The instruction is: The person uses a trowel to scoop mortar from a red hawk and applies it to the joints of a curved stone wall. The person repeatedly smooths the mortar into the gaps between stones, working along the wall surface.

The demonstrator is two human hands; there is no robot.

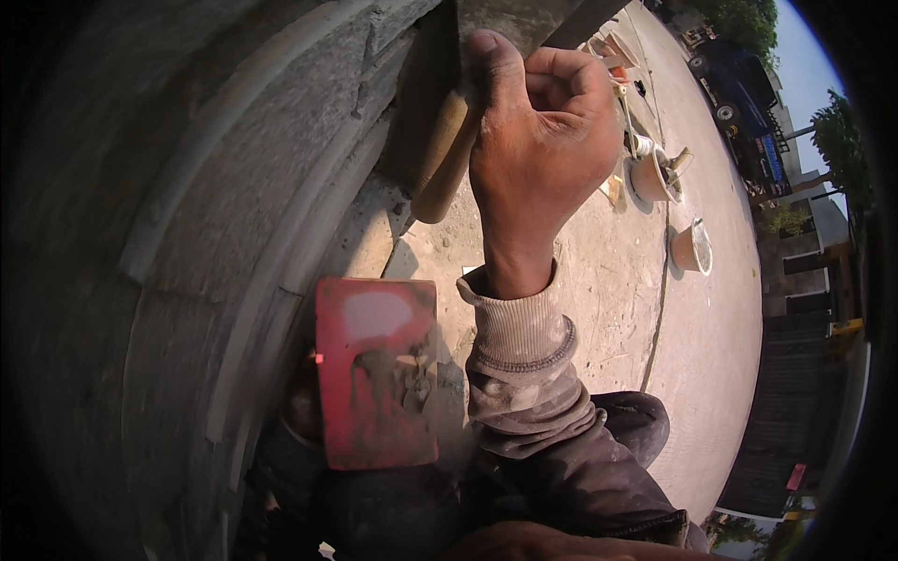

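My right hand (547,154) is raised against the wall, closed with the thumb on top, gripping a trowel. The trowel's wooden handle (440,173) slants down to the left, and part of a grey metal blade (510,17) shows above the thumb. My left hand (304,411) is mostly hidden behind a red rectangular mortar board (379,313), with its edge skin showing at the board's left side. Wet grey mortar (379,379) lies smeared over the lower half of the board.
A grey stone-clad wall (224,234) runs close along my left. On the pale concrete ground (711,327) stand a bucket with tools in it (652,178) and a smaller pale bucket (691,248). A dark vehicle (734,103) and a dark gate (795,411) are farther right.
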